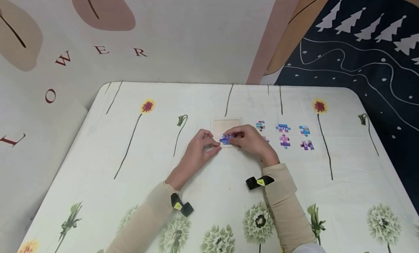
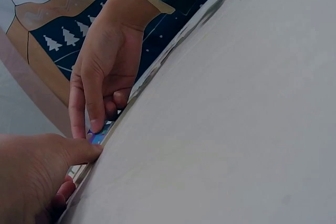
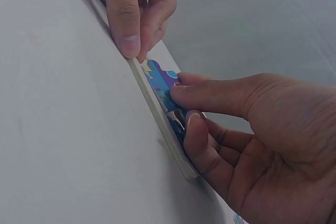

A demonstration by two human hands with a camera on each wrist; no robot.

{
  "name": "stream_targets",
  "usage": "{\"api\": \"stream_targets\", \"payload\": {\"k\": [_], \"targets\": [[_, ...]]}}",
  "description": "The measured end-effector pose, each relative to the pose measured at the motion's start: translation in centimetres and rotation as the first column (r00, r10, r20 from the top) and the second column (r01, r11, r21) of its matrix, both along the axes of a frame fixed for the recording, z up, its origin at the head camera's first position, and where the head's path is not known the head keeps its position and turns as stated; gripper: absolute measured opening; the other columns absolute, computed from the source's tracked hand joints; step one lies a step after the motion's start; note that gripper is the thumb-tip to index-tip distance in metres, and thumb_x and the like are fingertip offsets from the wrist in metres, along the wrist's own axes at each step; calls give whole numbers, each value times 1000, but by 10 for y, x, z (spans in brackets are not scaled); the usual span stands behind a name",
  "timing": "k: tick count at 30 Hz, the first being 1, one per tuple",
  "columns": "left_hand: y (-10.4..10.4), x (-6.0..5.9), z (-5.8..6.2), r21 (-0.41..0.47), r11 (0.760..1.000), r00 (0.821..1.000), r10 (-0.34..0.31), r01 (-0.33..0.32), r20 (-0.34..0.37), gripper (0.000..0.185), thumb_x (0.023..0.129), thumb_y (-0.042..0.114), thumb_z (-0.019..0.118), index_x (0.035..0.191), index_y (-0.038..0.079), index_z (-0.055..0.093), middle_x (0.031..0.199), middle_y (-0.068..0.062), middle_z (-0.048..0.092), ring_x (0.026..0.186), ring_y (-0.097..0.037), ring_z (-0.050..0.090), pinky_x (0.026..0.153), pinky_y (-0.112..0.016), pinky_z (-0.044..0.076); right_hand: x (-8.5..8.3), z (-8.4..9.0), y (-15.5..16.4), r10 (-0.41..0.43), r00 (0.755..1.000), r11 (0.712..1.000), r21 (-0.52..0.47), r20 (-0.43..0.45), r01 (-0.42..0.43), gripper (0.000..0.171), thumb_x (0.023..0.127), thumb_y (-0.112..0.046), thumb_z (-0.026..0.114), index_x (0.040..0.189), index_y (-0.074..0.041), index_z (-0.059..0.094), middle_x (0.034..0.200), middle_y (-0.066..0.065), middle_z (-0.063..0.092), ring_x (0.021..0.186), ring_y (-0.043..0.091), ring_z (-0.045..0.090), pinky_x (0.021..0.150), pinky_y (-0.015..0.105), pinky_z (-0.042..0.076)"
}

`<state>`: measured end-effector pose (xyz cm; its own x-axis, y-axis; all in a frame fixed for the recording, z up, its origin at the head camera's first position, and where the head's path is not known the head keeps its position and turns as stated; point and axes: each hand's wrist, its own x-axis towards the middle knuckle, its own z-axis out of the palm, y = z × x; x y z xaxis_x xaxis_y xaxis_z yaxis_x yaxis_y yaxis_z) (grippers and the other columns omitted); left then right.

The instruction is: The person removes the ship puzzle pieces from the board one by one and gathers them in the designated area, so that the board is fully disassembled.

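A shallow wooden puzzle tray (image 1: 226, 125) lies on the table in front of me. Blue and purple jigsaw pieces (image 1: 224, 140) sit along its near edge. My left hand (image 1: 202, 147) holds the tray by its near left corner, the thumb against the outer edge (image 3: 137, 69). From the right, my right hand (image 1: 251, 139) pinches a jigsaw piece between thumb and index finger, low over the tray's near right part. In the right wrist view, a blue-purple piece (image 3: 164, 77) shows beside that thumb; the right fingers partly hide the piece at the corner.
Right of the tray lie several loose jigsaw pieces in two rows, among them a blue one (image 1: 283, 128), a pink one (image 1: 284, 141) and a purple one (image 1: 307, 145). My right hand partly covers one nearby. A flower-printed cloth (image 1: 209, 187) covers the table; a wall stands behind it.
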<state>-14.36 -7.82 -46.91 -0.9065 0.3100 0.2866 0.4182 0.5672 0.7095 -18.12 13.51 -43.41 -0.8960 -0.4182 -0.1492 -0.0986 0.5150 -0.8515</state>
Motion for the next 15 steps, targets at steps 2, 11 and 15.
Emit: {"api": "stream_targets", "payload": {"k": [2, 11, 15], "targets": [[0, 0, 1, 1, 1000, 1000, 1, -1, -1, 8, 83, 13, 78, 91, 9, 78, 103, -2, 52, 85, -13, 51, 74, -29, 45, 0, 0, 1, 5, 1000, 1000, 1, -4, -5, 20, 94, -8, 63, 111, -13, 74, 75, 7, 59, 58, 20, 51, 57, 31, 43], [0, -1, 0, -9, 1000, 1000, 0, 0, 0, 9, 83, 14, 77, 91, 10, 78, 103, -2, 52, 86, -13, 51, 75, -28, 46, -2, -2, 3, -5, 1000, 1000, -9, -5, 5, 19, 94, -9, 64, 109, -14, 74, 74, 7, 60, 57, 21, 54, 59, 33, 44], [-1, 0, 0, -8, 1000, 1000, -1, 1, 0, 8, 83, 13, 78, 90, 10, 78, 103, -2, 53, 87, -14, 51, 75, -29, 46, -1, -4, 3, -4, 1000, 999, -47, 10, 5, 18, 94, -9, 64, 108, -14, 74, 74, 9, 61, 57, 22, 53, 58, 32, 44]]}}
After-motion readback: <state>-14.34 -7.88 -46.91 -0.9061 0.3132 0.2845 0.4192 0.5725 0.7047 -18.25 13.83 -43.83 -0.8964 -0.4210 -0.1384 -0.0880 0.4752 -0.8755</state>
